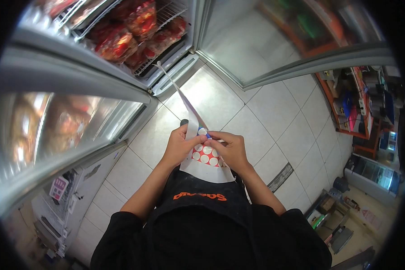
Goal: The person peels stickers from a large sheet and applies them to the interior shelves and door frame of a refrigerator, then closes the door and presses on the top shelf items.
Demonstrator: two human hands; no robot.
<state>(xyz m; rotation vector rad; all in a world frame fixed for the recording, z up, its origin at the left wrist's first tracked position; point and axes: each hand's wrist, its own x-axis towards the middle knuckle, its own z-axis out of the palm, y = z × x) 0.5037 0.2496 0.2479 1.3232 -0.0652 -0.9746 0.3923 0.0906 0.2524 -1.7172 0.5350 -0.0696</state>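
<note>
At the centre, in front of my dark apron [198,216], I hold a sticker sheet [207,173] with rows of white circles on red and a small blue part. A white backing strip [189,112] rises from it toward the fridge, narrow and bent. My left hand [180,144] grips the sheet's left side, its thumb laid across the circles. My right hand [229,149] pinches the sheet from the right, its thumb beside the left thumb near the blue part. The fingers behind the sheet are partly hidden.
An open fridge [188,27] holds red-filled bags [117,42] on wire shelves at the top. Glass doors [252,49] stand swung out either side, over a tiled floor [265,126]. Orange shelving [364,126] and a glass-fronted cooler [369,173] are at right, a white appliance [78,189] lower left.
</note>
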